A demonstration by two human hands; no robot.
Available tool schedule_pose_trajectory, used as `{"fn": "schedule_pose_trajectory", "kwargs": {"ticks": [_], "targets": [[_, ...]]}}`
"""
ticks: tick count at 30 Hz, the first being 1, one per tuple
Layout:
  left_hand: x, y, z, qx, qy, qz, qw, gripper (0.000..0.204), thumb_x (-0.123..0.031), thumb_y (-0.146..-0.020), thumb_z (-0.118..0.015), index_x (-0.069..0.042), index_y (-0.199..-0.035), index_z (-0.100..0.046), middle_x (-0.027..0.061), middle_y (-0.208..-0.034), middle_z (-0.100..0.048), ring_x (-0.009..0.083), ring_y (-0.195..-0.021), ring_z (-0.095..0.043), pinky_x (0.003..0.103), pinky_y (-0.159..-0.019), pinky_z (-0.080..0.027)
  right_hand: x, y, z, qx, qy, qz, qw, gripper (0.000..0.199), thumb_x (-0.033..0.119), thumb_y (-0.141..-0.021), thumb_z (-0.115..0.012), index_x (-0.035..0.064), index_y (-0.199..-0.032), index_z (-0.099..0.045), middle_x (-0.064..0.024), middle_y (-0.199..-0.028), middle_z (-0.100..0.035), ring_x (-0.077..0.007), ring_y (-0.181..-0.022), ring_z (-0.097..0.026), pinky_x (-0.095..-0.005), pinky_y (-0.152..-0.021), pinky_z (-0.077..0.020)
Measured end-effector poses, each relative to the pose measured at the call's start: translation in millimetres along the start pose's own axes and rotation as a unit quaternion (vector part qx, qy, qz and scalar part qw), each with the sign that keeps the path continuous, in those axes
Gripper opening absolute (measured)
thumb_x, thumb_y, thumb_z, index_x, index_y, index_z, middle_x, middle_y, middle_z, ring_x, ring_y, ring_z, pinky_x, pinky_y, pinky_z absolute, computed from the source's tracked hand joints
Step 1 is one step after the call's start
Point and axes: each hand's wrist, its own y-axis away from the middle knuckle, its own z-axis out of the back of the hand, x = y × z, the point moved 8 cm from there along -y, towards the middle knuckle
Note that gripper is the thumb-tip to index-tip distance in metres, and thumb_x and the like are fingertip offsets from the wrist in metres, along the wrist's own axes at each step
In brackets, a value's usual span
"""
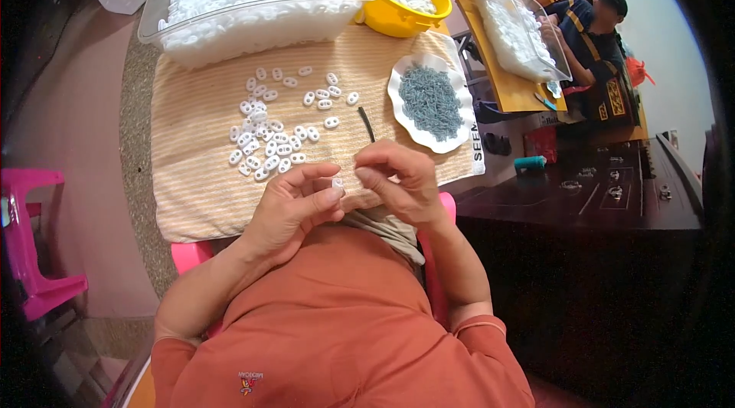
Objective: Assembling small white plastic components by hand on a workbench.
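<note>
your left hand (298,205) pinches a white piece (338,183) between thumb and forefinger, close to your body, just at 9 o'clock of your right hand (398,177). the right fingers are curled in; a black stick (366,123) meets their 12 o'clock edge, but i cannot tell whether they grip it. loose white pieces (271,148) lie at 11 o'clock on the striped cloth (195,125), and a scalloped plate (396,85) of grey bits (430,102) sits at 1 o'clock.

White piece (338,183) in left grip (289,206)
</note>
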Motion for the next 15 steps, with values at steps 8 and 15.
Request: {"fn": "schedule_pose_trajectory", "kwargs": {"ticks": [8,15], "targets": [[2.9,-0.8,5.9,-0.030,-0.005,0.014,0.999,0.022,-0.003,-0.086,-0.067,-0.003,-0.108,-0.062,0.0045,-0.090,-0.065,0.0124,-0.079,-0.063,0.026,-0.073,-0.056,-11.2,20.0,81.5,-0.150,0.289,0.037,0.945,0.017,-0.003,-0.079,-0.070,0.0000,-0.095,-0.065,-0.0078,-0.091,-0.063,-0.0112,-0.063,-0.056,-0.0231,-0.055,-0.0457],[5.7,-1.7,6.1,-0.021,0.001,0.013,1.000,0.022,-0.002,-0.086,-0.067,-0.004,-0.107,-0.062,0.0045,-0.090,-0.066,0.0123,-0.078,-0.064,0.025,-0.072,-0.056,-30.5,42.1,120.9,-0.144,0.409,-0.015,0.901,0.024,0.005,-0.078,-0.073,0.0022,-0.101,-0.066,-0.0087,-0.091,-0.060,-0.0149,-0.056,-0.055,-0.0278,-0.053,-0.0451]]}}
